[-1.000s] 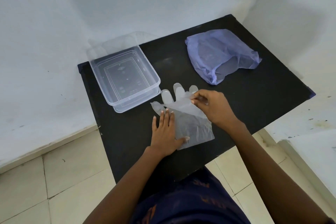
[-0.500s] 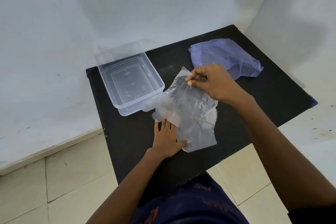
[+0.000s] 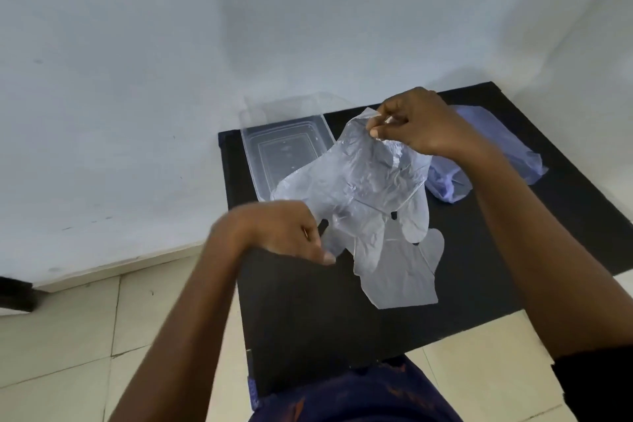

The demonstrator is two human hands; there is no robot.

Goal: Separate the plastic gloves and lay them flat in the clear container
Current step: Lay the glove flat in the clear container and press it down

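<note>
My right hand [image 3: 419,125] pinches the cuff of a clear plastic glove [image 3: 363,181] and holds it up over the black table [image 3: 325,325], fingers hanging down. A second clear glove [image 3: 406,274] lies flat on the table under it. My left hand [image 3: 281,231] is blurred and raised off the table, fingers curled, its thumb at the hanging glove's lowest finger; whether it grips the plastic I cannot tell. The clear container [image 3: 251,164] sits at the table's back left corner, with nothing in it, partly behind the hanging glove.
A crumpled bluish plastic bag [image 3: 513,151] lies at the back right of the table, partly behind my right wrist. White walls close in behind and to the right. Tiled floor lies to the left and in front.
My right hand has lifted the top glove higher, peeling it off the lower one. My left hand has left the lower glove and risen toward the hanging glove. The camera tilted upward.
</note>
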